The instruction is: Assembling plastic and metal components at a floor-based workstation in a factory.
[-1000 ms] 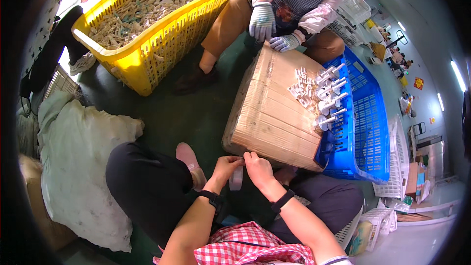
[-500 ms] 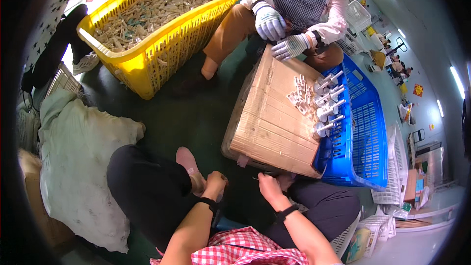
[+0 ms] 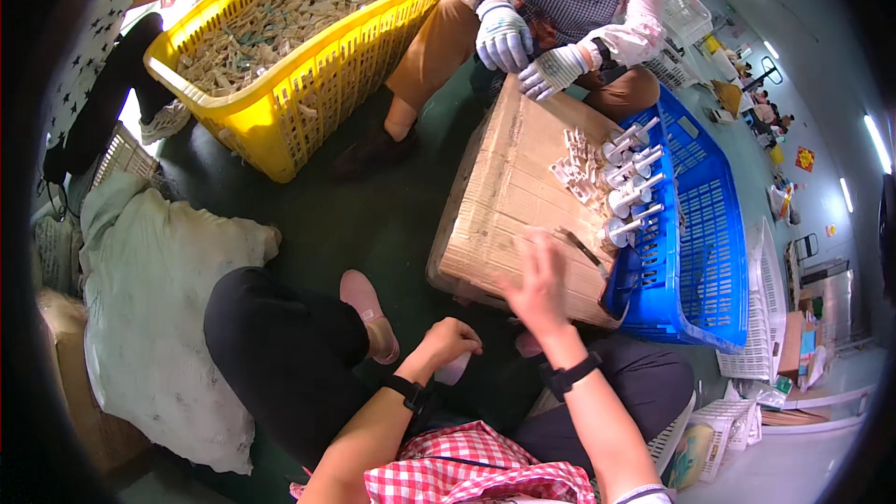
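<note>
My left hand (image 3: 448, 341) is curled by my knee, shut on a small pale piece (image 3: 455, 371). My right hand (image 3: 537, 280) is raised over the near end of a brown cardboard box (image 3: 504, 196), blurred, with its fingers apart and nothing clearly in them. A thin dark strip (image 3: 581, 247) lies just beyond its fingertips. Small white plastic parts (image 3: 574, 163) are piled further along the box. Several white cylinders with stems (image 3: 630, 191) line the edge of a blue crate (image 3: 709, 261).
A person sits across the box with gloved hands (image 3: 523, 51) at its far end. A yellow basket (image 3: 308, 103) full of pale parts stands at the back left. A white sack (image 3: 159, 317) lies at my left. White baskets (image 3: 775, 317) are stacked on the right.
My hands held the pale piece together, then parted. My right hand has lifted forward over the box; my left stays low with the piece. The view has shifted slightly.
</note>
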A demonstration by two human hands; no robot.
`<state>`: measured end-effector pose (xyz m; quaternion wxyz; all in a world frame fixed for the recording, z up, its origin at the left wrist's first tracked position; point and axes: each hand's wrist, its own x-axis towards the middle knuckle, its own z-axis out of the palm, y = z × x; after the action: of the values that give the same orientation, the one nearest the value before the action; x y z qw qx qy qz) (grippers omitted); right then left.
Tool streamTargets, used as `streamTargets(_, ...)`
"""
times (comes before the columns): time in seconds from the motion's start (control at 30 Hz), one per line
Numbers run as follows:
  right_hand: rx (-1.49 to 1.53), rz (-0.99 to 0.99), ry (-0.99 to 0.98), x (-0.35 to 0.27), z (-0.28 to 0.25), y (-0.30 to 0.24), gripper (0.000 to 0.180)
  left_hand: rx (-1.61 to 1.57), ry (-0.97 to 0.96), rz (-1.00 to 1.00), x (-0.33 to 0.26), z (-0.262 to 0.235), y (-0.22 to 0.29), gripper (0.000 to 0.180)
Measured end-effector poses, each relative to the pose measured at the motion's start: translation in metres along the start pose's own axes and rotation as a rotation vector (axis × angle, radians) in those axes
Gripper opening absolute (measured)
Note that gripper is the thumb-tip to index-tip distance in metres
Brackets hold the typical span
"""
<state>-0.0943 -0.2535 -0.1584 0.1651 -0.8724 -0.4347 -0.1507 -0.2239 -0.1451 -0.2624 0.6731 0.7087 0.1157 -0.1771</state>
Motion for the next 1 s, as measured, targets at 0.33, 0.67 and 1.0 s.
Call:
streamTargets(0.33,-0.057,-0.144,-0.061,0.0,0.065,-0.02,0.069,0.093,-0.091,-0.031,-0.005,0.012,0.0,0.011)
streamTargets(0.67,-0.368,-0.28,0.043,-0.005,0.073,-0.014,0.051,0.127,-0.119,0.014,-0.011,0.0,0.013,0.015)
streamTargets(1.0,0.932,0.911,0.088,-0.057,-0.022,-0.034,0.029,-0.247,-0.066,0.098,-0.051,-0.04,0.091,0.016)
